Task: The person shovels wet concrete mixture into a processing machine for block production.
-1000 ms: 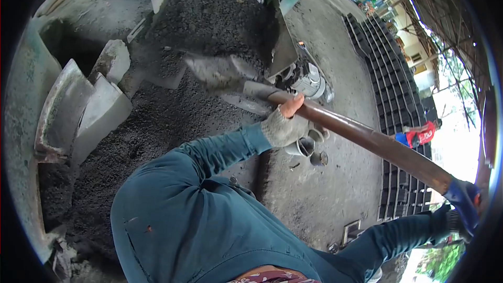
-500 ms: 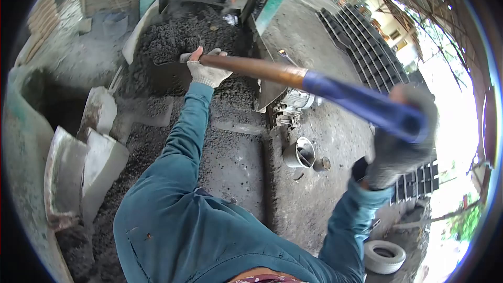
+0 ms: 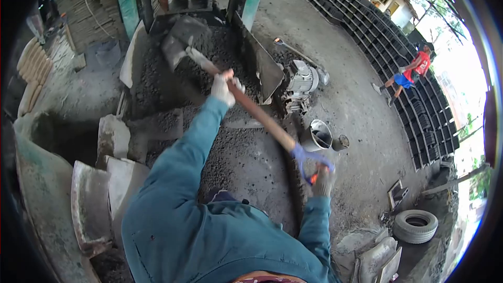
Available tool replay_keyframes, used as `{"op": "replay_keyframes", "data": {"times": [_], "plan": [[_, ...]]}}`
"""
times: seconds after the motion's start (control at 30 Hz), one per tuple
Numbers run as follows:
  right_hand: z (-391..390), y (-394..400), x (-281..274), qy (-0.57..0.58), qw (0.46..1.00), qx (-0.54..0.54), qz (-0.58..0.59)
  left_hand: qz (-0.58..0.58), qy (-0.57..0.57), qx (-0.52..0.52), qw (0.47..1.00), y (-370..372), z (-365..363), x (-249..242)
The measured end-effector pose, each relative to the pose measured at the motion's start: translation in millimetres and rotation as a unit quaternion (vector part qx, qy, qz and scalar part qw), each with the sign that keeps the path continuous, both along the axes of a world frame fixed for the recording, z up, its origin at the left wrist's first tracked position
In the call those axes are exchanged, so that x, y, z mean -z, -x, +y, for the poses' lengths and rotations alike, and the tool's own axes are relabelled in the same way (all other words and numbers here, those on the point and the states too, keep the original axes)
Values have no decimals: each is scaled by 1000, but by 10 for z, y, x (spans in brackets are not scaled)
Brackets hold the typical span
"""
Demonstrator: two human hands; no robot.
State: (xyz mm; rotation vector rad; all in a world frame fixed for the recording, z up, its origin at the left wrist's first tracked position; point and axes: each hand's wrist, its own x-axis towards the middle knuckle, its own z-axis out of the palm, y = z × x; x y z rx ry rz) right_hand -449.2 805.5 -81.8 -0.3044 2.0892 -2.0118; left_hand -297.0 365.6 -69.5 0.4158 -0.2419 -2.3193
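Note:
A shovel [image 3: 262, 119] slants across the middle of the view, its metal blade [image 3: 179, 42] over the dark, crumbly mix [image 3: 152, 81] at the top. My left hand [image 3: 225, 89], in a pale knitted glove, wraps round the wooden shaft not far behind the blade. Lower right, my gloved right hand [image 3: 322, 179] grips the purple D-shaped handle [image 3: 309, 158] at the shaft's end. Some of the dark mix seems to lie on or against the blade; motion blur hides how much.
A green-framed machine [image 3: 251, 0] stands beyond the mix, with another person's arms behind it. Right of the trough are an electric motor [image 3: 303, 78], a bucket [image 3: 317, 136] and a second shovel [image 3: 296, 52]. A person in red [image 3: 416, 68] walks beside stacked dark blocks [image 3: 372, 34]. A tyre [image 3: 415, 226] lies lower right.
My right hand has dropped down and inward, bringing the handle lower. The blade has moved forward and now shows over the mix. My view has shifted, and a person in red has appeared at right.

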Motion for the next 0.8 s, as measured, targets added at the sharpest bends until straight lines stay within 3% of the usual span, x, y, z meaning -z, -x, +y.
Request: {"op": "replay_keyframes", "data": {"times": [0.03,0.07,0.13,0.17,0.27,0.33,0.37,0.4,0.43,0.47,0.5,0.53,0.6,0.67,0.73,0.8], "plan": [[337,59,415,62,994,-4,-91,19,40,58,997,-90,284,33],[521,-196,425,42,988,75,-131,2,5,93,996,-189,616,0],[1225,-430,765,7,974,65,-216,-32,11,165,986,-353,1133,157],[1506,-570,865,-13,969,68,-238,-62,-57,169,982,-406,1374,211],[2282,-1034,1062,-67,946,83,-306,-82,-89,240,963,-532,1804,557],[2528,-1154,1119,-100,928,94,-347,-118,-98,263,953,-524,1795,661],[2338,-1288,1121,-45,918,104,-380,-127,-92,250,955,-486,1646,640],[2066,-1367,1001,-77,917,90,-382,-136,-88,233,959,-460,1415,596],[2020,-1339,1391,36,915,22,-401,-171,-59,195,964,-433,1126,526],[1371,-1493,963,36,916,51,-397,-206,-29,159,965,-384,783,443],[1115,-1520,977,116,910,-7,-397,-183,-54,143,971,-320,411,527],[754,-1582,664,139,910,-48,-387,-201,11,122,972,-319,200,444],[491,-1657,202,129,939,-102,-301,-199,15,50,979,-220,-117,484],[659,-1490,75,65,949,-138,-277,-183,42,4,982,-182,72,280],[1191,-1082,61,244,872,-158,-392,-138,-19,36,990,-171,638,1],[1860,-578,240,122,942,-127,-287,-50,-79,126,988,-61,1144,284]]}}
